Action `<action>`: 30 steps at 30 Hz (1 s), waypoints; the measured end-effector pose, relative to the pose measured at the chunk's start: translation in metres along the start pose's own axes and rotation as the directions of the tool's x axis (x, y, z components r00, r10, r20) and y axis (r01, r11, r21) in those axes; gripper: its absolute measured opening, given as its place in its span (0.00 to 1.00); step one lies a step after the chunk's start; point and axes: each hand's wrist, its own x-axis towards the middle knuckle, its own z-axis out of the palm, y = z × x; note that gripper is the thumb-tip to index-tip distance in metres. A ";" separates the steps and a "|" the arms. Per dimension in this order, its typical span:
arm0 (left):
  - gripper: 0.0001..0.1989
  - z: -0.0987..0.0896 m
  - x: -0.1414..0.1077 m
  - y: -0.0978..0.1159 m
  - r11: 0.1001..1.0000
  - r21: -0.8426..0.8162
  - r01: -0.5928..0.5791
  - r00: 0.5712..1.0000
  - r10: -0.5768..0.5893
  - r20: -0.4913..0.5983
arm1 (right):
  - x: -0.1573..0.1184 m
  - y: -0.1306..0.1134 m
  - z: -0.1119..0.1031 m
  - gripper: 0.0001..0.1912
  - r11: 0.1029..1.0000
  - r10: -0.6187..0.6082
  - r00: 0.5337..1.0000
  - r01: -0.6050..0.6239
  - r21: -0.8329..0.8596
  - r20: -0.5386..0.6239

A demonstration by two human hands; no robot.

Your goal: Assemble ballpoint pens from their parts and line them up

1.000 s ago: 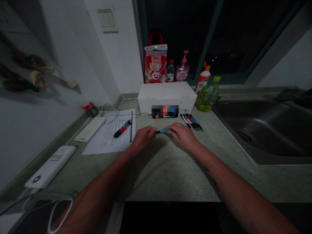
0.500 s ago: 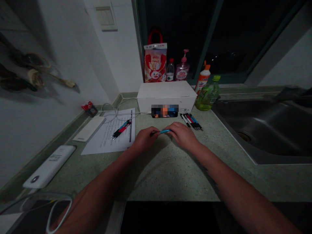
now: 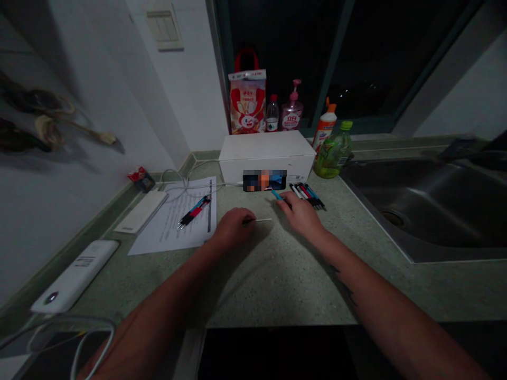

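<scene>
My left hand is closed on the dark front part of a pen, and its thin pale refill sticks out bare to the right. In my right hand is the blue barrel of the pen, pinched between the fingers and apart from the refill. Close beyond my right hand lies a row of several pens, in white, red, black and blue. To the left, a few blue, red and black pens rest on a printed sheet.
A phone leans against a white box. Behind stand a pump bottle and a green bottle. The metal sink is at right. A white power bank and cables lie at left.
The pen has come apart. My right hand has moved away with the blue barrel, baring the refill, while my left hand keeps the dark front part.
</scene>
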 end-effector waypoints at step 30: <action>0.09 0.015 0.009 -0.008 0.998 0.029 0.061 0.998 -0.061 0.024 | -0.001 -0.010 0.010 0.13 0.930 -0.266 0.958 0.285 -0.232 0.109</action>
